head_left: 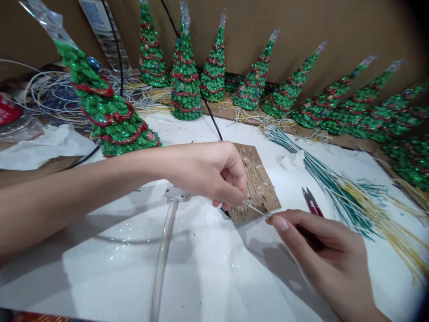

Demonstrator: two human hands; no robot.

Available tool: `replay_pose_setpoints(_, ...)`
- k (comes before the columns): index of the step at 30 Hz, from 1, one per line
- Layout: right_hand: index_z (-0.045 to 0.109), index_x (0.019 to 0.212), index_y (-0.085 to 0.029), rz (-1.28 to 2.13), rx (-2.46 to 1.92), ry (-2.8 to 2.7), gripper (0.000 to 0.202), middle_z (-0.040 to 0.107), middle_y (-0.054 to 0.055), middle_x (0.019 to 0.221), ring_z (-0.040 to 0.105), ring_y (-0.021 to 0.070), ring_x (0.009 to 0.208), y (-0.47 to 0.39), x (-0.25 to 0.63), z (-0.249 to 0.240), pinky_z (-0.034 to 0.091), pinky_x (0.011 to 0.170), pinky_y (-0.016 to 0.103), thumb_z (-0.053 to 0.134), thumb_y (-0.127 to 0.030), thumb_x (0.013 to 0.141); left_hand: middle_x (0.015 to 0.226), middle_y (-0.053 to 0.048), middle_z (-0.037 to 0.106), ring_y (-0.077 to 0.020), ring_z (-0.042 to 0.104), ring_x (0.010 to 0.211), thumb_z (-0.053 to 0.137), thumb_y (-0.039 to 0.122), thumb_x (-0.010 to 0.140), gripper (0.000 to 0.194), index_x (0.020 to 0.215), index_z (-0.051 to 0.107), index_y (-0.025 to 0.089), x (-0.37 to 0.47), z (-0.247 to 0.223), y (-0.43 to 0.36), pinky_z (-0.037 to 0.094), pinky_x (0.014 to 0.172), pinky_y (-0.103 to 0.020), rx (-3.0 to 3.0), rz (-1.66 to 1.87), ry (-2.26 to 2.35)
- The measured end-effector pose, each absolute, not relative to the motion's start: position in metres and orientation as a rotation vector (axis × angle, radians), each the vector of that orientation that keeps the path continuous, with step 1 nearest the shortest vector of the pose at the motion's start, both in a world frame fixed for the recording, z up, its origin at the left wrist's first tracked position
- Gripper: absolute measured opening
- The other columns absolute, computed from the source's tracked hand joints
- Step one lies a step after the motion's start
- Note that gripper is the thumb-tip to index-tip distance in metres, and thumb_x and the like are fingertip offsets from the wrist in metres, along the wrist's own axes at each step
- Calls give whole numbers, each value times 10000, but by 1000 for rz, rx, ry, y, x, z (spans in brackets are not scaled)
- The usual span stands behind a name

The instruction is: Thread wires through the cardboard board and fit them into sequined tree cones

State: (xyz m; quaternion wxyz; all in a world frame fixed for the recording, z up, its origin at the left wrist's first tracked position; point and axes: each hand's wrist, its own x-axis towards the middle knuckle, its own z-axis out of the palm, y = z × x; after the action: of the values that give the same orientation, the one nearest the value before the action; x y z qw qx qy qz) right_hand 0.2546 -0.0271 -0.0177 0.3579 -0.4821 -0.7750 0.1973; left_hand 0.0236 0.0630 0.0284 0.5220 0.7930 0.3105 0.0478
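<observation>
My left hand (214, 174) reaches across from the left, its fingers closed in a pinch on a thin white wire (254, 208). The wire runs to my right hand (321, 255), whose thumb and forefinger pinch its other end, where a small brownish bit shows. Below the wire lies a piece of brown cardboard (259, 179) with rows of slits and white flecks. Just under my left wrist is a white fitting (176, 193) on a clear tube (163, 259). Red-handled thread snips (311, 201) lie beyond my right hand, partly hidden by it.
Several green Christmas tree ornaments with red garlands stand along the back, one tree (110, 107) closer at left. A bundle of green and yellow wires (321, 174) lies at right. Tangled white and blue wires (56, 98), a crumpled tissue (50, 145) and a red-capped bottle (16, 118) are at left.
</observation>
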Motion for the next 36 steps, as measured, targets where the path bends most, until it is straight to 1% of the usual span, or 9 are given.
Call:
replay_pose_setpoints(2, 694, 779, -204, 498, -1251, -2003, 90, 618, -35, 547, 457, 71, 387, -27, 255, -18, 352, 341, 182, 650, -205, 857, 618, 4, 677, -87, 606, 548, 566, 135, 759, 136, 736, 700, 143, 25, 27, 63, 394, 482, -165, 1869, 150, 748)
replay_pose_setpoints(6, 702, 754, -201, 510, -1299, -1976, 117, 636, -24, 563, 464, 73, 391, -29, 253, -17, 359, 349, 185, 652, -236, 854, 584, 13, 663, -81, 588, 516, 584, 147, 735, 113, 696, 690, 139, 28, 24, 62, 390, 475, -166, 1805, 157, 761)
replay_pose_setpoints(11, 713, 719, -212, 549, -1385, -1933, 152, 617, -28, 536, 448, 75, 393, -30, 251, -16, 358, 362, 187, 664, -290, 839, 568, 24, 650, -72, 577, 505, 593, 155, 698, 104, 697, 696, 139, 29, 22, 62, 380, 468, -158, 1750, 150, 792)
replay_pose_setpoints(20, 723, 728, -224, 587, -1425, -1893, 148, 667, -24, 593, 480, 78, 422, -30, 252, -16, 356, 382, 195, 670, -309, 836, 584, 20, 653, -71, 582, 515, 590, 152, 700, 105, 698, 695, 147, 27, 15, 63, 392, 477, -156, 1694, 199, 765)
replay_pose_setpoints(29, 731, 720, -227, 628, -1468, -1814, 160, 656, -22, 586, 458, 79, 430, -32, 250, -18, 334, 394, 207, 679, -336, 824, 563, 20, 644, -72, 577, 502, 607, 148, 687, 92, 670, 697, 142, 28, 13, 64, 404, 472, -158, 1667, 231, 770)
replay_pose_setpoints(36, 728, 701, -219, 650, -1514, -1788, 212, 604, -24, 536, 419, 79, 419, -32, 249, -17, 327, 399, 211, 671, -383, 823, 571, 16, 656, -78, 584, 504, 614, 155, 683, 105, 690, 719, 148, 28, 11, 64, 411, 471, -164, 1662, 239, 777)
